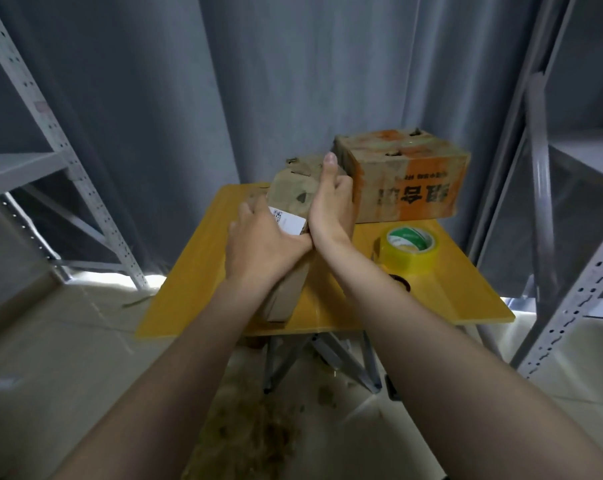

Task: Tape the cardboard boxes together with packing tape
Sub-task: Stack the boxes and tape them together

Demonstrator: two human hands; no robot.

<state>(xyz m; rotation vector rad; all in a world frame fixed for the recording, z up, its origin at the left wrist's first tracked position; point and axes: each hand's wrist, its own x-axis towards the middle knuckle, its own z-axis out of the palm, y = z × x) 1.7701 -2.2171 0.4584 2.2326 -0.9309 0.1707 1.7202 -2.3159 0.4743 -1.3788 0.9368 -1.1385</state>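
Observation:
A plain brown cardboard box [293, 192] with a white label stands tilted on the yellow table [196, 282]. My left hand [263, 244] rests over its near top, fingers spread across the label. My right hand [331, 206] grips the box's right side, thumb raised along its upper edge. Behind and to the right sits a larger worn box [410, 174] with orange print, touching or very close to the smaller one. A roll of yellowish packing tape [410, 251] lies flat on the table at the right, apart from both hands.
Grey metal shelving stands at the left [61, 161] and at the right [563, 271]. A grey curtain [293, 81] hangs behind the table. A small dark object [402, 284] lies near the tape roll. Debris is scattered on the floor under the folding table legs.

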